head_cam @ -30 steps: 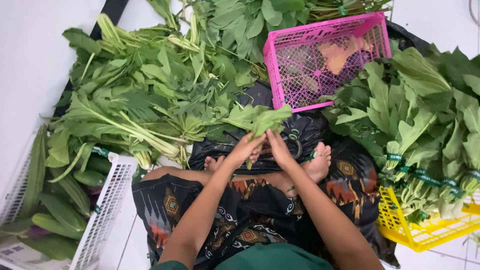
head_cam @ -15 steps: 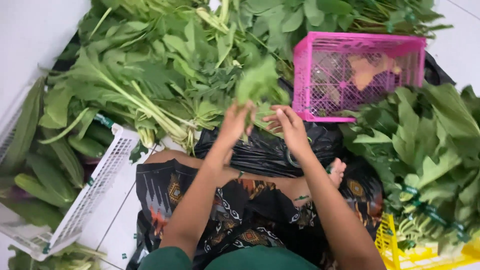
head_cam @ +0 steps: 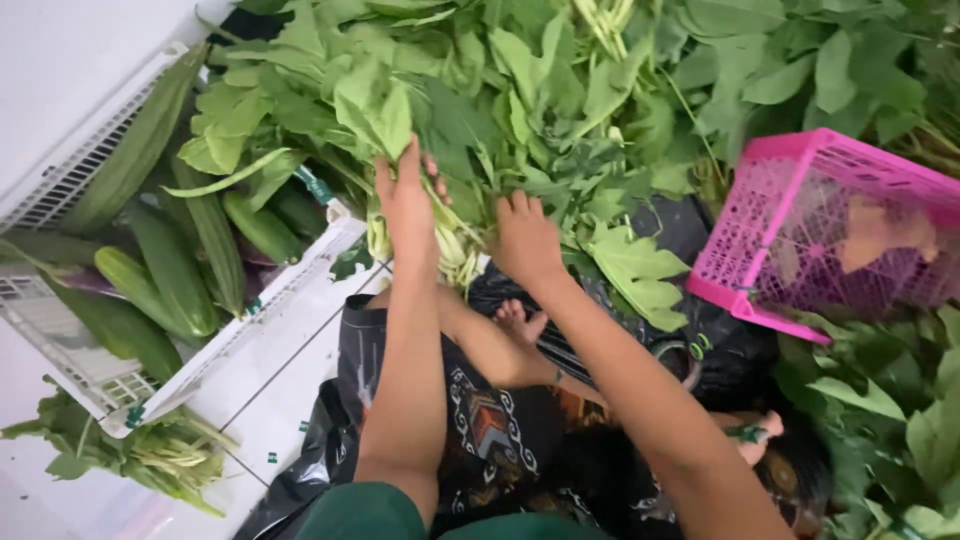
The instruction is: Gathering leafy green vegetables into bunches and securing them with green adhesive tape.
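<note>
A big heap of leafy green vegetables [head_cam: 520, 110] lies on the floor in front of me. My left hand [head_cam: 408, 205] reaches into it with fingers stretched out, pressing on a bunch with pale stalks [head_cam: 455, 250]. My right hand [head_cam: 525, 238] rests just to the right on the same stalk ends, fingers curled over them. Whether either hand grips the bunch is hard to tell. A broad lobed leaf [head_cam: 635, 270] lies beside my right wrist. My bare feet [head_cam: 520, 320] show on black plastic below.
A white slotted crate [head_cam: 300, 270] at the left holds long green gourds and cucumbers [head_cam: 175, 270]. A pink plastic basket [head_cam: 790, 210] stands tilted at the right. More leafy bunches lie at the lower left [head_cam: 150, 455] and right [head_cam: 890, 400]. White tiled floor.
Both hands moved from my lap, where they held a small leafy bunch, forward and left into the heap. The view swung left, so the pink basket shifted right.
</note>
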